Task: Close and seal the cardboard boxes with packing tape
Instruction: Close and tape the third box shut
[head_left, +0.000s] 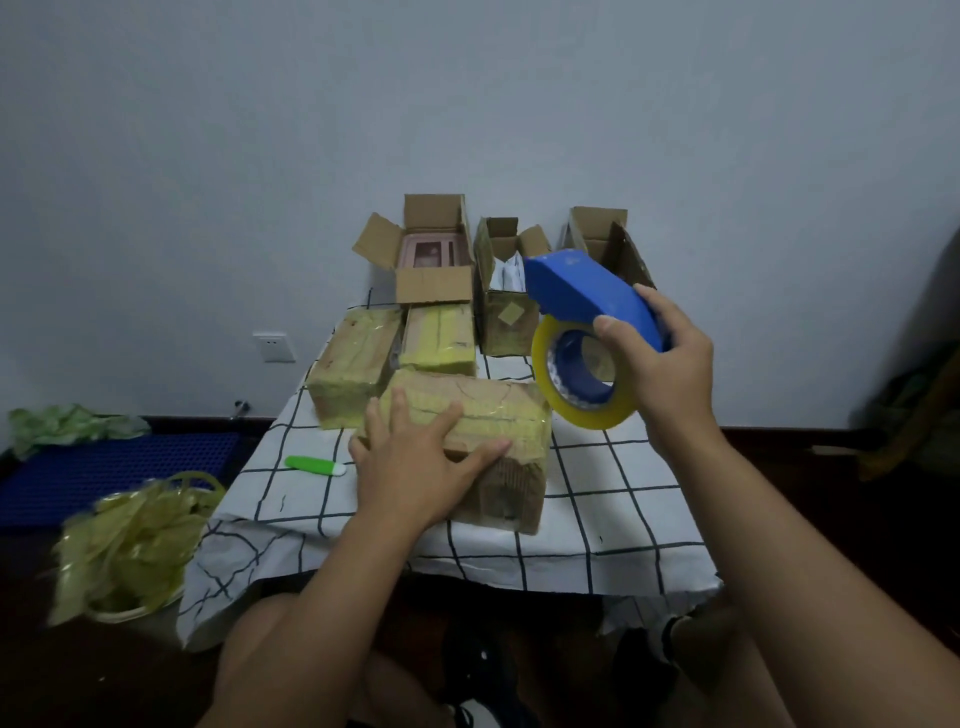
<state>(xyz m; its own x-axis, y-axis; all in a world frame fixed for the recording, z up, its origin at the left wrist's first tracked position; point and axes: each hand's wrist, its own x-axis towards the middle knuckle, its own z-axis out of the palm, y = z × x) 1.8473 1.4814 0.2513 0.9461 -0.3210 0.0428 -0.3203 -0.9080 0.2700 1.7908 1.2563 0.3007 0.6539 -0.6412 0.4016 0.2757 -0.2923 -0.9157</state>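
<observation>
At centre frame the left hand (415, 467) lies flat, fingers spread, pressing the taped cardboard box (498, 457) on the checked tabletop (613, 499). Right of it, raised above the tabletop, the right hand (665, 358) has its grip clamped round the blue tape dispenser (587, 296), yellowish roll (576, 379) hanging beneath. Farther back stand open boxes (431, 254).

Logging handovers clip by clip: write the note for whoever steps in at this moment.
Left hand: open, flat on the near taped box.
Right hand: grips the blue tape dispenser, raised above the table, yellowish roll on it.
Done: near box and two taped boxes behind it are wrapped in tape.
Left: three open boxes at the back, flaps up.
Green utility knife lies left of the near box.
</observation>
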